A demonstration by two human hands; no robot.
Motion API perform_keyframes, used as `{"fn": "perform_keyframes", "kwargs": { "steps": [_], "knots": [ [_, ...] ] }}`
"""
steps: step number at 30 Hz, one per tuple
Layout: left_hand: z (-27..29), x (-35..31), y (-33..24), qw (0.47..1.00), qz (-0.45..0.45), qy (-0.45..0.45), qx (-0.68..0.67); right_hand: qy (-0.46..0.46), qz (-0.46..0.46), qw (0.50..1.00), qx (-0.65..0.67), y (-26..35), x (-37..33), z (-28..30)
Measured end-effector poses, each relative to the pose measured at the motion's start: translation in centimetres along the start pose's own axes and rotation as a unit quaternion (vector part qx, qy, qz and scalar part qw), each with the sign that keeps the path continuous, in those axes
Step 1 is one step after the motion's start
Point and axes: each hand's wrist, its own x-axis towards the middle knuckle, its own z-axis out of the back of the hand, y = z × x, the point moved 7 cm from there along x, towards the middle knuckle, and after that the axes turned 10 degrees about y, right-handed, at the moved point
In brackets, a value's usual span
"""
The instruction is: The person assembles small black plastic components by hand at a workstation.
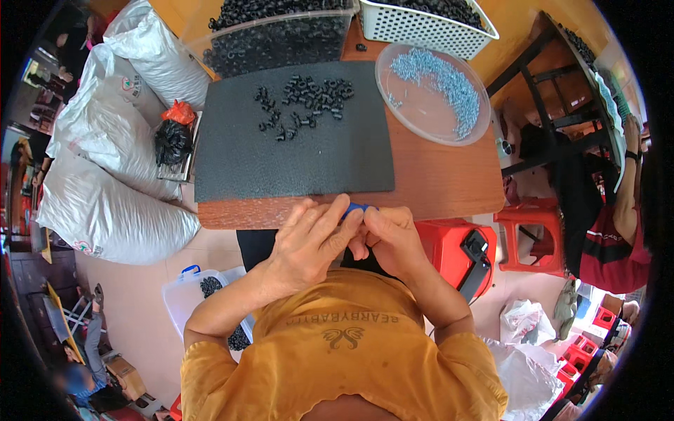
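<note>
"How are the hands?"
"Left hand [307, 238] and right hand [394, 235] meet, fingers bent, at a blue item [357, 208]; I can't tell whether either is clamped on it."
"Where's that?"
"By the middle of the bench's [449, 186] near edge."
"Beyond?"
"Black parts [319, 95] on a dark mat [281, 165]; a round tray [421, 121] at the far right corner."

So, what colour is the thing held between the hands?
Blue; the held object shows best in the head view.

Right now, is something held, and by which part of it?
A blue object, in both hands' fingers; they cover much of it, so the gripped part cannot be told.
</note>
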Motion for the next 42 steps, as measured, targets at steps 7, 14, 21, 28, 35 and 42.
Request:
{"fn": "perform_keyframes", "kwargs": {
  "steps": [7, 14, 21, 28, 35, 42],
  "knots": [
    [1.1, -0.4, 3.8, 0.996, 0.068, -0.031, -0.045, -0.105, 0.004, 0.988, -0.116, 1.0, 1.0, 2.0],
    [4.0, 1.1, 1.7, 0.962, -0.067, 0.073, -0.256, 0.293, 0.069, 0.895, -0.329, 2.1, -1.2, -5.6],
    [-1.1, -2.9, -4.9, 0.773, -0.108, 0.335, -0.528, -0.004, -0.064, 0.981, -0.184, 4.9, -1.3, 1.7],
    [-3.0, -2.7, -8.8, 0.704, -0.162, 0.358, -0.591, -0.163, 0.066, 0.951, -0.256, 9.4, 0.1, 6.2],
    [-2.9, -1.0, -8.1, 0.765, -0.047, 0.200, -0.611, -0.191, 0.125, 0.901, -0.369, 13.3, 1.9, 7.6],
    [-3.7, -4.9, -7.2, 0.564, 0.017, 0.434, -0.703, -0.217, 0.089, 0.864, -0.445, 16.0, 5.1, 10.7]
  ]
}}
